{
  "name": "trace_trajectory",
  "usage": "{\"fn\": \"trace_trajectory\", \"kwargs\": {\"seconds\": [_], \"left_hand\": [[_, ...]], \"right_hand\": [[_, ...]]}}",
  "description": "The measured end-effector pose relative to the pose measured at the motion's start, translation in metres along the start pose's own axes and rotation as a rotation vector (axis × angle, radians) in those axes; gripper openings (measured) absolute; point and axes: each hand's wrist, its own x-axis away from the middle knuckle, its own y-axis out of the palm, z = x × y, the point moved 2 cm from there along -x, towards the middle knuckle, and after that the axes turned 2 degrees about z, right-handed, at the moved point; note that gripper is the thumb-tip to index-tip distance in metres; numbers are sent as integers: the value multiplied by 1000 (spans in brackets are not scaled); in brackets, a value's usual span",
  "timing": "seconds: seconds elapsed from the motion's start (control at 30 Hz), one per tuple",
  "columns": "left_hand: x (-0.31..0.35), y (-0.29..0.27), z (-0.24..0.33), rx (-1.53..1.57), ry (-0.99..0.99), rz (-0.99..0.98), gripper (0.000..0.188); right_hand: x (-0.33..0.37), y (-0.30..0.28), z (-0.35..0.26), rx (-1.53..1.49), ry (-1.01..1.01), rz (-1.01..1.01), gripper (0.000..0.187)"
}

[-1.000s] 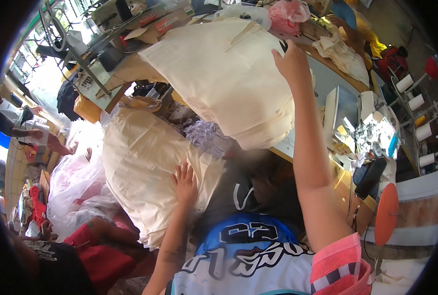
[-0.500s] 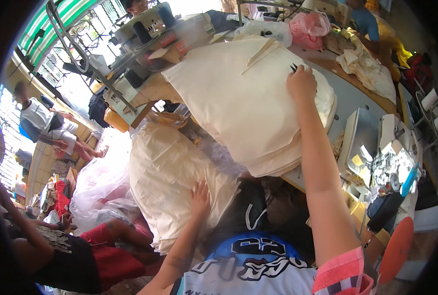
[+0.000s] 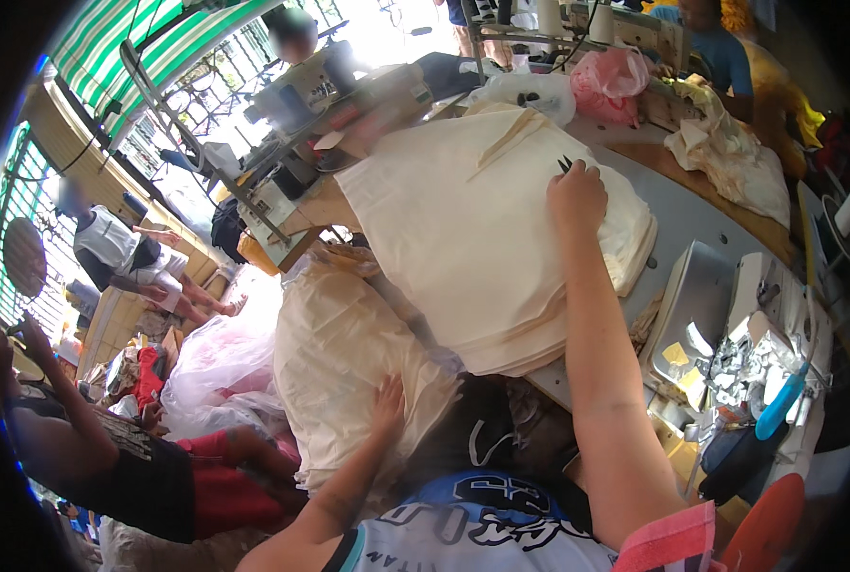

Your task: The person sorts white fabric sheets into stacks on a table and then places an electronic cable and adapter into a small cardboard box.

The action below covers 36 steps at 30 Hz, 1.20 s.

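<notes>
My right hand (image 3: 577, 200) is closed around small dark snips (image 3: 565, 165), whose two pointed tips stick out past the fingers. It is over the right part of a stack of cream cloth pieces (image 3: 453, 248) that lies on a grey table (image 3: 677, 205). The snips' handle is hidden in my fist. Lower down, my left hand (image 3: 388, 408) lies with fingers stretched out on a second, rumpled heap of cream cloth (image 3: 334, 329), which hangs in front of me, left of my lap.
A sewing machine (image 3: 696, 305) stands to the right, with a blue-handled tool (image 3: 782, 405) near it. Pink and white plastic bags (image 3: 611, 81) sit at the table's far side. Clear plastic (image 3: 220, 367) is heaped at left beside a seated person in red shorts (image 3: 239, 491).
The whole view has shifted, with the scene lower in it. My right hand with the snips has drawn slightly left over the cloth; my left hand stays on the heap. The seated person's hand has risen.
</notes>
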Motion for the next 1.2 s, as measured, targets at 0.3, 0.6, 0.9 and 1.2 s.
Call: {"fn": "trace_trajectory", "kwargs": {"seconds": [0.3, 0.6, 0.9, 1.2], "left_hand": [[-1, 4, 2, -26, -31, 6, 46], [3, 4, 5, -14, -44, 56, 44], [0, -2, 12, 54, -85, 67, 44], [-3, -13, 24, 76, -119, 40, 44]], "right_hand": [[-2, 1, 2, 3, 6, -14, 25], [-22, -2, 3, -46, 96, -404, 45], [-74, 21, 34, -105, -31, -858, 70], [-60, 12, 48, -108, -246, -512, 55]]}}
